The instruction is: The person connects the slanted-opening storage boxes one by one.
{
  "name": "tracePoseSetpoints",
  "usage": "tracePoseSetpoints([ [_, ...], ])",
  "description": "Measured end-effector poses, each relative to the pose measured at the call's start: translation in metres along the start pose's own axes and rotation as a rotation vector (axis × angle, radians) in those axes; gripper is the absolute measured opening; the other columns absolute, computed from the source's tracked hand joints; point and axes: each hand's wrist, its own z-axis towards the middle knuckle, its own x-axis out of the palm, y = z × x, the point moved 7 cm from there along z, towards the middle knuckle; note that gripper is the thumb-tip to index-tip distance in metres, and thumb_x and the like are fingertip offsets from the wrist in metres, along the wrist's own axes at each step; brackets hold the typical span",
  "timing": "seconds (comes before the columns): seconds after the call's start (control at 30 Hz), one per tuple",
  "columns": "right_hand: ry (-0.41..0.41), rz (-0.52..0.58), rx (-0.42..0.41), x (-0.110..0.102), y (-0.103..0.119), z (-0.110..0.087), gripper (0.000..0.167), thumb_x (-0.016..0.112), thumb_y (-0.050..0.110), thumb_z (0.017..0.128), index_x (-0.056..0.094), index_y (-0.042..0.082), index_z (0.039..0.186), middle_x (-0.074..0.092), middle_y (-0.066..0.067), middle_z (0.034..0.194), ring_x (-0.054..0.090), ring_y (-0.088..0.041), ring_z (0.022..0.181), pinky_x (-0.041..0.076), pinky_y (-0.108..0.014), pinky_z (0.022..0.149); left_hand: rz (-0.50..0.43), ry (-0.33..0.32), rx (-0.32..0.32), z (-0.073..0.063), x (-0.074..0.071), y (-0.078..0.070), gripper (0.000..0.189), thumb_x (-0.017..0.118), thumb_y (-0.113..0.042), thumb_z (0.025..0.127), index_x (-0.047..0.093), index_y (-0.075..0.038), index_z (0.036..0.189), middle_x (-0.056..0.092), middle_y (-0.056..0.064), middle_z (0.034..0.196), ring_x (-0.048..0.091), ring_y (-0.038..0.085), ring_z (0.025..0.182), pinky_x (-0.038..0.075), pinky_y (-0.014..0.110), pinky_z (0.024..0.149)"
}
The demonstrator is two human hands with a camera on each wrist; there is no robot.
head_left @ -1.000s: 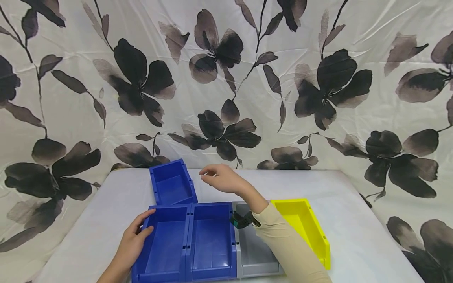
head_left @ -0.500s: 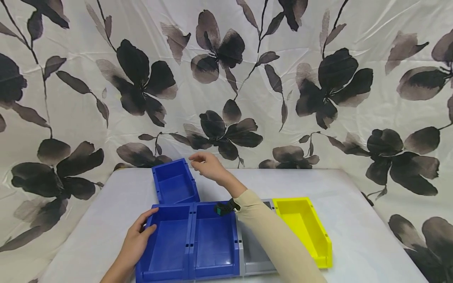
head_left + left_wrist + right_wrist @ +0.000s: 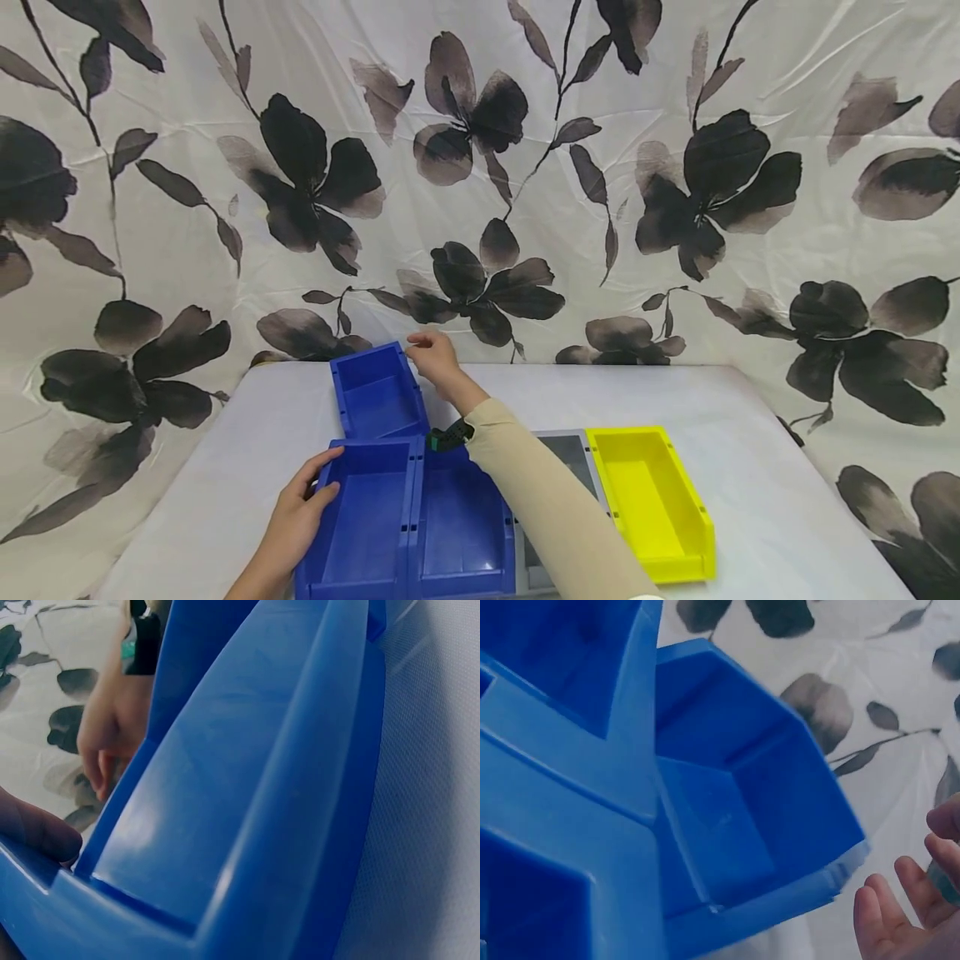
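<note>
My left hand (image 3: pixel 296 512) grips the left wall of the leftmost blue bin (image 3: pixel 363 525), thumb on the inner side and fingers at the back corner. In the left wrist view a finger (image 3: pixel 37 832) lies at the bin's rim. Behind the row, a separate blue bin (image 3: pixel 378 396) sits turned at an angle, its near end right at the row. My right hand (image 3: pixel 435 357) is beside its far right corner. The right wrist view has the right fingers (image 3: pixel 919 896) loosely bent, holding nothing, a small gap from that bin's wall (image 3: pixel 802 780).
Side by side in the row stand a second blue bin (image 3: pixel 461 529), a grey bin (image 3: pixel 573 458) partly hidden by the right sleeve (image 3: pixel 555 500), and a yellow bin (image 3: pixel 652 500). All are on a white-covered table (image 3: pixel 772 517), with a floral cloth (image 3: pixel 480 167) behind.
My right hand has moved left, over to the right side of the angled blue bin. The left hand keeps its hold on the leftmost bin; the whole view shifts slightly.
</note>
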Motion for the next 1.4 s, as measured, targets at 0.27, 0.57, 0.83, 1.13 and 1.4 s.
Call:
tracePoseSetpoints([
  [0.27,-0.049,0.017,0.106,0.010,-0.026,0.004,0.031,0.067,0.008,0.085,0.069,0.002,0.115,0.065,-0.004,0.091,0.055,-0.013,0.073,0.045,-0.026,0.059,-0.028,0.007,0.006,0.001,0.002,0.002,0.046,0.044,-0.007,0.102,0.039,-0.013,0.147,0.027,0.022,0.152,0.043,0.041,0.127,0.045,0.048,0.093],
  [0.57,-0.069,0.060,0.145,0.022,-0.037,0.004,0.034,0.072,0.009,0.083,0.068,0.005,0.116,0.061,-0.011,0.118,0.059,-0.026,0.104,0.048,-0.041,0.088,0.009,0.011,-0.008,0.001,-0.001,0.002,0.046,0.043,-0.008,0.102,0.036,-0.013,0.148,0.026,0.022,0.153,0.036,0.043,0.133,0.040,0.053,0.098],
  [0.83,-0.110,-0.104,0.108,0.018,-0.034,0.001,0.044,0.072,0.000,0.074,0.068,0.009,0.117,0.063,-0.015,0.116,0.059,-0.024,0.095,0.050,-0.039,0.079,0.003,0.015,-0.030,0.000,0.000,0.003,0.047,0.043,-0.008,0.102,0.036,-0.015,0.148,0.025,0.022,0.154,0.037,0.043,0.132,0.040,0.054,0.097],
  [1.13,-0.186,-0.067,0.053,0.002,-0.027,-0.002,0.043,0.065,0.001,0.078,0.065,0.006,0.121,0.060,-0.007,0.081,0.046,-0.015,0.061,0.040,-0.028,0.057,0.000,0.008,-0.026,0.000,0.002,0.003,0.046,0.044,-0.008,0.102,0.038,-0.015,0.147,0.029,0.022,0.151,0.043,0.042,0.128,0.044,0.053,0.094],
  [1.4,-0.234,-0.022,0.023,-0.035,-0.013,0.001,0.040,0.066,0.002,0.079,0.064,0.006,0.119,0.061,-0.010,0.089,0.052,-0.019,0.071,0.043,-0.031,0.062,0.005,0.005,-0.019,-0.001,0.000,0.001,0.046,0.044,-0.008,0.102,0.037,-0.015,0.147,0.031,0.023,0.149,0.044,0.044,0.126,0.046,0.053,0.090],
])
